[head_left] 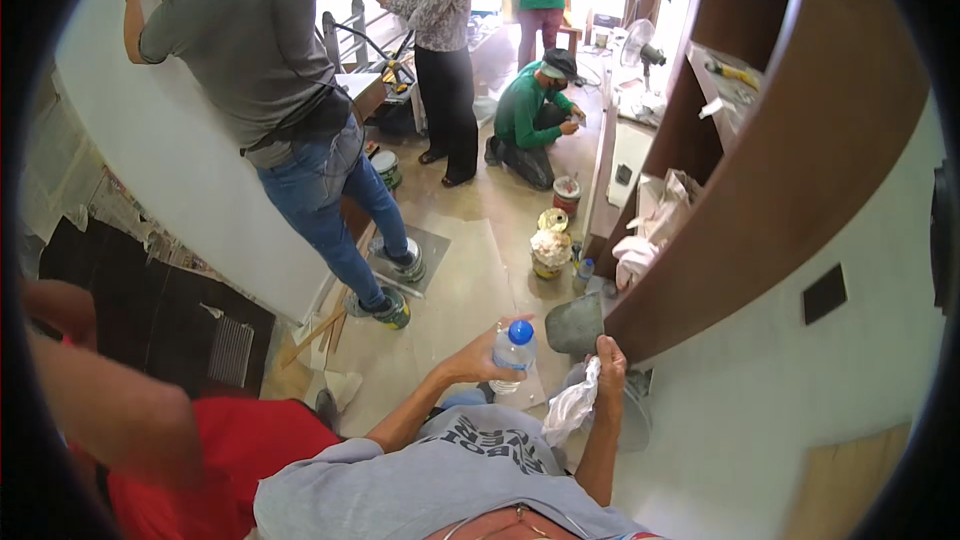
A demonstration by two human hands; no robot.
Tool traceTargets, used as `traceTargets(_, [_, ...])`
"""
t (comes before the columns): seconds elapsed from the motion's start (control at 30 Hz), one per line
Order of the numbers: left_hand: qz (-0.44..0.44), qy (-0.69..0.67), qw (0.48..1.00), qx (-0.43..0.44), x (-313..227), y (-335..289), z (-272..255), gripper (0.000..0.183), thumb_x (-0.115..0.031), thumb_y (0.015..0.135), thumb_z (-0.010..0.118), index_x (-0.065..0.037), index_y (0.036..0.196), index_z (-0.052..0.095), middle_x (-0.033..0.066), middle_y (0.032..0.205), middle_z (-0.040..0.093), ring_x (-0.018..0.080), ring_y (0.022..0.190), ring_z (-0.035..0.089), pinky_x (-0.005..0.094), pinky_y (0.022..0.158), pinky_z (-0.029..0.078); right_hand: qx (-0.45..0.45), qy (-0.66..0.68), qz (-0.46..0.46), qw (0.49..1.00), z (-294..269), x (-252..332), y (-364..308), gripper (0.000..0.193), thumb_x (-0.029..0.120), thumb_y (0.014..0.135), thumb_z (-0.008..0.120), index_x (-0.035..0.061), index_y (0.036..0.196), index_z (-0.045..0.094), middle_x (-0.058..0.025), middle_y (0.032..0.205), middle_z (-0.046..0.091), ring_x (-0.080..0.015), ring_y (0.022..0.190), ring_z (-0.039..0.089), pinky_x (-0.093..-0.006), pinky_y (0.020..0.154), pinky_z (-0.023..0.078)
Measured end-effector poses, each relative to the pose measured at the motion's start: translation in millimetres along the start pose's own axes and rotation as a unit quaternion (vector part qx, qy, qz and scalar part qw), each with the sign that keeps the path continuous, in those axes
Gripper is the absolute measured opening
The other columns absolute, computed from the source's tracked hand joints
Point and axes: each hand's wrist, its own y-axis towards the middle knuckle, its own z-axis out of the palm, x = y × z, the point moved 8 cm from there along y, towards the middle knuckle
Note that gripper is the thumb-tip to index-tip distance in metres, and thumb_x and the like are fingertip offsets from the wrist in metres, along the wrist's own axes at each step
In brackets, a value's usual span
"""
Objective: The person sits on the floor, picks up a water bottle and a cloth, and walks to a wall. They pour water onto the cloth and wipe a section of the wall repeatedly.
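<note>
Clear plastic water bottle (513, 351), blue cap (520, 331) uppermost — my left hand (474, 357) curls around its side.
Just right of the bottle, my right hand (611, 368) pinches a dull grey-green cup (574, 326) with a crumpled white sheet (572, 404) beneath; beyond the bottle, a tan floor (465, 260) bears a heaped can (547, 266) — a curved brown panel (830, 120) rises to its right.

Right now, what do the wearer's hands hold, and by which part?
Left hand: a bottle around its body. Right hand: a grey cup-like thing by its edge, and crumpled white plastic by its top.
</note>
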Motion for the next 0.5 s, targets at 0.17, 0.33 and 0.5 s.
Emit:
traceTargets(0.17, [-0.001,0.050,0.998,0.025,-11,55,-68,0.070,-0.025,0.070,0.085,-0.005,0.128,0.052,0.0097,0.122,0.055,0.0228,0.114,0.052,0.0354,0.101,0.040,0.049,-0.020,-0.014,0.999,70,-13,91,0.025,0.029,0.099,0.063,0.0153,0.079,0.059,0.0099,0.063,0.047,-0.0006,0.052,0.040,-0.0212,0.045,0.030])
traceTargets(0.33, [0.001,0.101,0.995,-0.028,-12,89,-143,0.053,-0.029,0.070,0.086,-0.004,0.109,0.060,0.0089,0.109,0.059,0.0235,0.102,0.057,0.0357,0.092,0.045,0.109,-0.029,-0.011,0.994,158,-7,150,0.019,0.021,0.099,0.063,0.0082,0.085,0.065,0.0114,0.074,0.047,0.0000,0.067,0.039,-0.0201,0.058,0.030])
traceTargets(0.5, [0.009,0.115,0.988,-0.101,7,126,-200,0.056,-0.026,0.068,0.088,-0.005,0.112,0.060,0.0072,0.103,0.064,0.0201,0.095,0.061,0.0352,0.088,0.049,0.089,-0.038,0.002,0.995,174,-17,197,0.016,0.019,0.098,0.064,0.0050,0.091,0.068,0.0085,0.077,0.054,-0.0012,0.071,0.045,-0.0196,0.063,0.036])
